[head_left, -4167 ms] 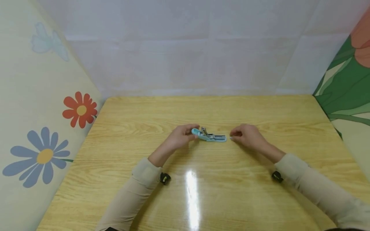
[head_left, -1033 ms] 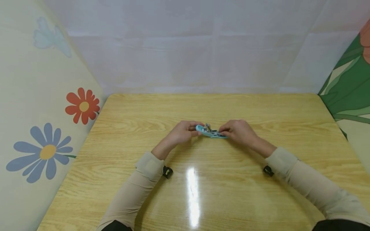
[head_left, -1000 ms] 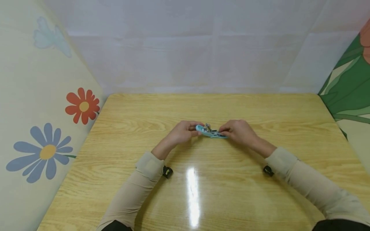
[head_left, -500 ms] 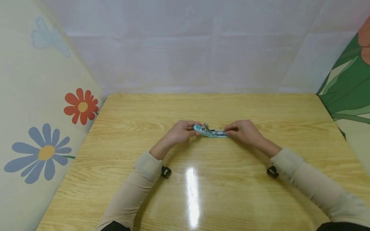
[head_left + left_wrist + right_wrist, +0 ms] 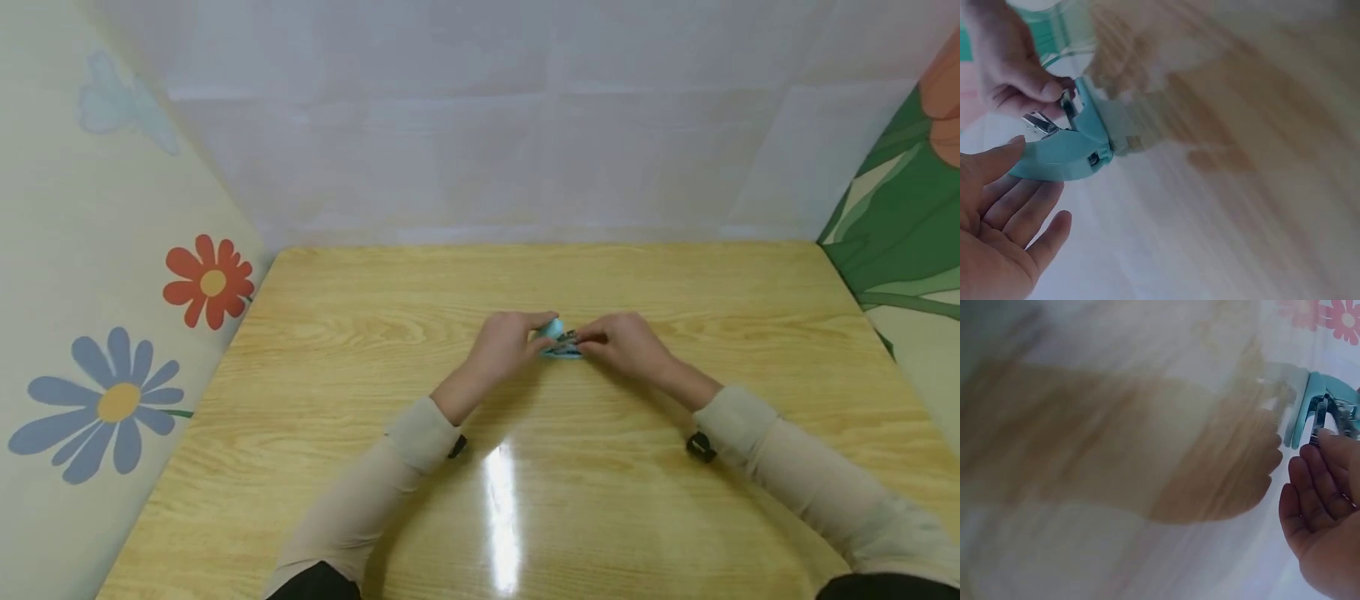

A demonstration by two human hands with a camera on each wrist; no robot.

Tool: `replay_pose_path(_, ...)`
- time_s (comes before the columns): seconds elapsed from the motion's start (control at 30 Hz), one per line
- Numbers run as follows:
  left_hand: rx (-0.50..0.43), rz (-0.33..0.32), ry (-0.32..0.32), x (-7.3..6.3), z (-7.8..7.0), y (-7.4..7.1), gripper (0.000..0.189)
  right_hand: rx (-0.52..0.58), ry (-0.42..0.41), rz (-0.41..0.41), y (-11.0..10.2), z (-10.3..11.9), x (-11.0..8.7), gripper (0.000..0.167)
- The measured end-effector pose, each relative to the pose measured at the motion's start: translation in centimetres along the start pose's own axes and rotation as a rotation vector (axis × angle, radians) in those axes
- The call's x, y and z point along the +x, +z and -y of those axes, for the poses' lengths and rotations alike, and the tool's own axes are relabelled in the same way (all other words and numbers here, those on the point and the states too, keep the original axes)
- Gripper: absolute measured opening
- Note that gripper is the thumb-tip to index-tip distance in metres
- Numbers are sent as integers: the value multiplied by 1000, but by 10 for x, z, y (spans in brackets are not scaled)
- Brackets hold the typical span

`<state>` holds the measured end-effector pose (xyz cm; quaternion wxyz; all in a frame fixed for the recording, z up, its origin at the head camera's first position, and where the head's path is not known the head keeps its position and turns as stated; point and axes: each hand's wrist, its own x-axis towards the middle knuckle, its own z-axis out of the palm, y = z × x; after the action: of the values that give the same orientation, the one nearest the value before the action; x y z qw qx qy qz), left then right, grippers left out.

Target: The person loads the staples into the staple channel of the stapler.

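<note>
A small light-blue stapler (image 5: 553, 328) is swung open between my hands, its metal inner parts showing. My left hand (image 5: 504, 348) grips its cover; in the left wrist view, the thumb lies on one side of the light-blue plastic (image 5: 1060, 156) and the fingers on the other. With thumb and forefinger my right hand (image 5: 630, 343) pinches the metal rail (image 5: 1319, 422) over the base, as the right wrist view shows. A metal flap (image 5: 1040, 124) stands up from the cover. My right fingertips hide the rail's end.
The wooden table (image 5: 637, 517) carries a bright light reflection in front of the hands. A white cloth (image 5: 480, 125) hangs behind its far edge. Flower-painted panels (image 5: 45, 275) flank it on both sides.
My left hand has moved right and tipped the stapler's cover upward. My right hand has shifted left onto the inner metal; about four seconds ago it was apart from the stapler.
</note>
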<state>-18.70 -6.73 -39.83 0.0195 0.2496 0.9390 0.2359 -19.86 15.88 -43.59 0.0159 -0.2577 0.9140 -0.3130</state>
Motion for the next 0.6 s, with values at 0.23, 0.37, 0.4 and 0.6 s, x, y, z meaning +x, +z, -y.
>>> replay_pose_path(0.23, 147, 47, 32, 13, -13, 8, 28, 21, 63, 8, 0, 1, 0, 20)
replay_pose_path(0.37, 265, 88, 74, 18, -19, 15, 17, -8, 25, -6, 2, 0, -1, 17)
replay_pose_path(0.4, 298, 103, 81, 20, -20, 17, 21, -15, 14, -9, 3, 0, -1, 17)
replay_pose_path(0.6, 437, 147, 60, 27, -30, 21, 32, -43, -7, -28, 2, -1, 2, 15)
